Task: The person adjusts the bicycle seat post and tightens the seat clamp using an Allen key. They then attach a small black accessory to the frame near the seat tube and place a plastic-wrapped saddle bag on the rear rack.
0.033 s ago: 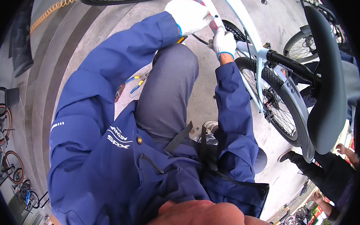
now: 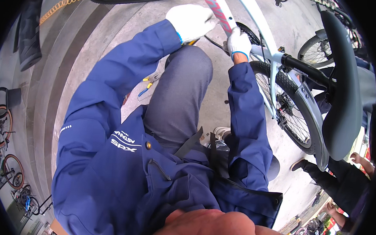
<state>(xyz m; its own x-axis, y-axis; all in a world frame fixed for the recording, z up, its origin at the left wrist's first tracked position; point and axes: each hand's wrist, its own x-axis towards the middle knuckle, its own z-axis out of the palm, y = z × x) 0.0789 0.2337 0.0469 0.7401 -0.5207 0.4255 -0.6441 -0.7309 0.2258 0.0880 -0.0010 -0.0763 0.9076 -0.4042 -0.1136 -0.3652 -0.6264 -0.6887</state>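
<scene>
1. Both gloved hands work at the white bicycle frame (image 2: 259, 26): left hand (image 2: 191, 20) closed around the pink-marked tube, right hand (image 2: 238, 42) gripping just beside it.
2. Pliers (image 2: 149, 83) lie on the floor below the left hand.

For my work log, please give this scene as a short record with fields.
Left hand: white glove, against the white and pink bicycle frame tube
Right hand: white glove, gripping that tube lower down
Clothing: blue jacket, grey trousers
Ground: yellow-and-blue-handled pliers on the concrete
Nearby: black bicycle saddle, knobbly rear wheel
</scene>
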